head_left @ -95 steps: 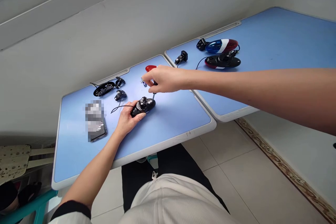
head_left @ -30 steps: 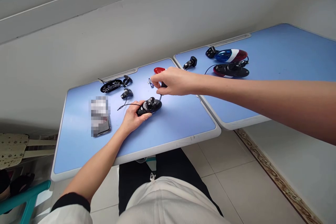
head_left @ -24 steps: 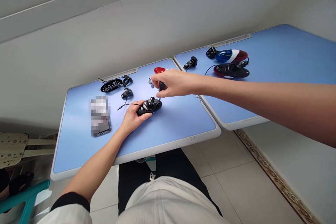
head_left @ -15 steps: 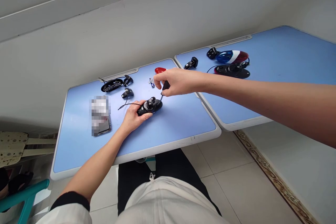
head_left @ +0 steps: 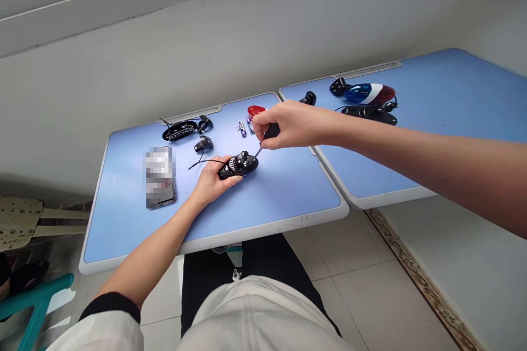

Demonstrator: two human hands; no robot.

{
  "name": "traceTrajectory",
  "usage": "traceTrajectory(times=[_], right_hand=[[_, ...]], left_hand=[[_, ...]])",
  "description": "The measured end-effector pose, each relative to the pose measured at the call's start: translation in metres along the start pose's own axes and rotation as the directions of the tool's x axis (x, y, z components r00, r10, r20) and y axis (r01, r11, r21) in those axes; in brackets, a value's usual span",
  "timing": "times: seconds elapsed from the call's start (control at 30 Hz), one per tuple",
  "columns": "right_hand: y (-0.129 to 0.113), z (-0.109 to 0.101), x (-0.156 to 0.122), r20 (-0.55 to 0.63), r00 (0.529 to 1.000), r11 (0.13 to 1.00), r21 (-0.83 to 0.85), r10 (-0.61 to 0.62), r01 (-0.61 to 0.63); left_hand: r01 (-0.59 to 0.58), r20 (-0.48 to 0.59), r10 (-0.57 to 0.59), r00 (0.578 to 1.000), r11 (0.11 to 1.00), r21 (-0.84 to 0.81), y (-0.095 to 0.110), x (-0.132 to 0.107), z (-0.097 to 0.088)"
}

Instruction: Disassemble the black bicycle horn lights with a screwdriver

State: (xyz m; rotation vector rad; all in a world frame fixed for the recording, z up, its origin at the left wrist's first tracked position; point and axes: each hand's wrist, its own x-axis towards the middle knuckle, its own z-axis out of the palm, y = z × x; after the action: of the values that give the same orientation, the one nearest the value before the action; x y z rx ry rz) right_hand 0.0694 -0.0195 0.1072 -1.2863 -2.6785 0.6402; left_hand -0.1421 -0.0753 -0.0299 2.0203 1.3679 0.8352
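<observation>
My left hand (head_left: 212,181) is closed around one end of a black oval bicycle horn base (head_left: 241,165), pressing it to the blue table. A thin black cable runs out from it to the left. In my right hand (head_left: 282,126) is a screwdriver (head_left: 272,131) with a black handle, held tilted. Its metal shaft reaches down to the far right end of the base; whether the tip sits in a screw is too small to tell. Behind the right hand lie small batteries (head_left: 242,129) and a red cover (head_left: 256,111), partly hidden by the fingers.
At the left back are an open black housing (head_left: 180,130), a clamp (head_left: 205,124) and a black switch (head_left: 203,143). A phone (head_left: 161,194), partly blurred out, lies left. On the right table are a blue-white-red horn light (head_left: 369,93) and another black base (head_left: 369,114).
The screwdriver leans over more, its handle having shifted right with my right hand. My left hand keeps its hold on the base. The view has shifted slightly.
</observation>
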Motion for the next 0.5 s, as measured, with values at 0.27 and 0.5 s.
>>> traceTrajectory(times=[0.27,0.5], right_hand=[[-0.043,0.01,-0.004,-0.096,0.985,0.972,0.176,-0.143,0.158],[-0.057,0.036,0.011,-0.067,0.982,0.976,0.113,-0.179,0.185]], left_hand=[[0.025,-0.026,-0.028,0.999,0.994,-0.104,-0.001,-0.003,0.002],[0.028,-0.026,-0.034,0.999,0.981,-0.193,-0.005,-0.004,0.004]])
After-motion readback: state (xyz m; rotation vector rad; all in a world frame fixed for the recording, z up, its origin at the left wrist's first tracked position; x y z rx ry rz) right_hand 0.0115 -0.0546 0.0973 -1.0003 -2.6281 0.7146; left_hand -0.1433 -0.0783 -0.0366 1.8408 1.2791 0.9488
